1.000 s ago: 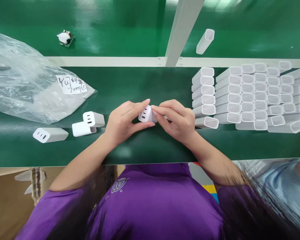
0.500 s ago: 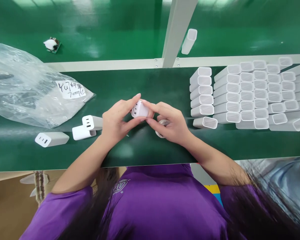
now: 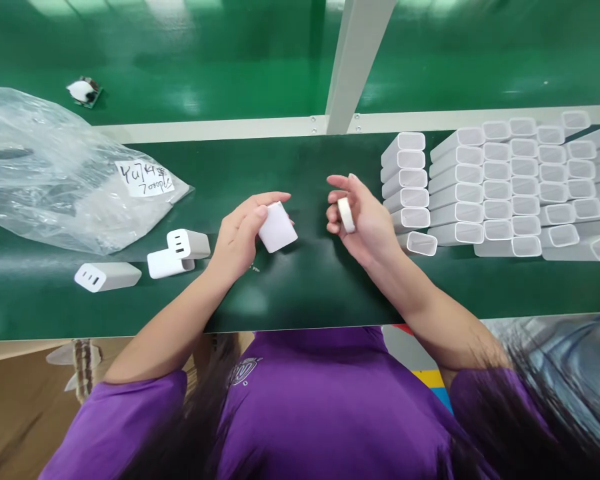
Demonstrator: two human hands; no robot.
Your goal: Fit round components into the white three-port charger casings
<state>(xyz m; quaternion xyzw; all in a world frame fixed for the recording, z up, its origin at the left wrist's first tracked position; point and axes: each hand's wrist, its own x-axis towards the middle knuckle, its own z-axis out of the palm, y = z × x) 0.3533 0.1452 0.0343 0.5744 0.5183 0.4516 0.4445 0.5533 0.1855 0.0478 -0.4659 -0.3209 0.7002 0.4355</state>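
1. A white block [image 3: 279, 228] is pinched between the thumb and fingers of the left grip [image 3: 239, 230], a blank flat face being turned up; it is held tilted, and whether the table [image 3: 300, 293] is touched by it cannot be told.
2. A white ring [image 3: 346, 215] is held by the right grip [image 3: 369, 223], the lower fingers being curled at it and the upper ones left loose; how it is hooked there cannot be told.
3. The two grips are kept apart, with the block and the ring on their inner sides.
4. To the left of the left grip, a white charger [image 3: 190, 245] is propped on a white shell [image 3: 169, 265]; farther left, another charger [image 3: 110, 277] is laid on its side.
5. Beyond these, a clear bag [image 3: 50, 167] with a handwritten label [image 3: 145, 178] is spread.
6. To the right of the right grip, hollow white cases [image 3: 467, 193] are lined up in rows, the nearest being partly covered by it.
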